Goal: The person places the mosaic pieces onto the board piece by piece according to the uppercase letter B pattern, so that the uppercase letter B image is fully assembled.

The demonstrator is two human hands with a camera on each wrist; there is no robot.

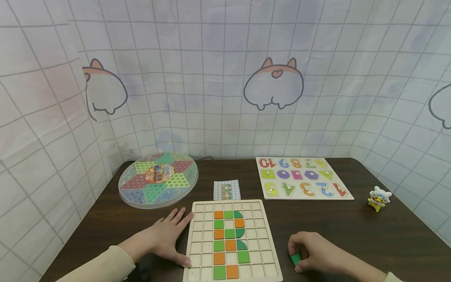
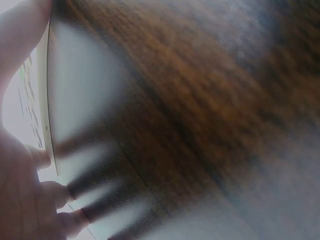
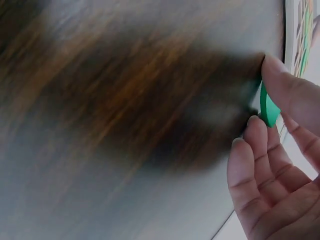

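A wooden grid board (image 1: 197, 250) lies on the dark table, with orange and green square tiles and several dark green quarter-round tiles set in its middle columns. My left hand (image 1: 167, 239) rests at the board's left edge, its fingers spread and thumb touching the rim. To the right of the board, my right hand (image 1: 317, 252) pinches a green tile (image 3: 270, 107) between thumb and fingers, close to the tabletop. That tile has a curved edge in the right wrist view; the fingers hide part of it.
Behind the board lies a small printed pattern card (image 1: 227, 190). A round Chinese checkers board (image 1: 158, 180) is at the back left, a number-and-shape peg puzzle (image 1: 303, 179) at the back right. A small figurine (image 1: 379, 198) stands near the table's right edge.
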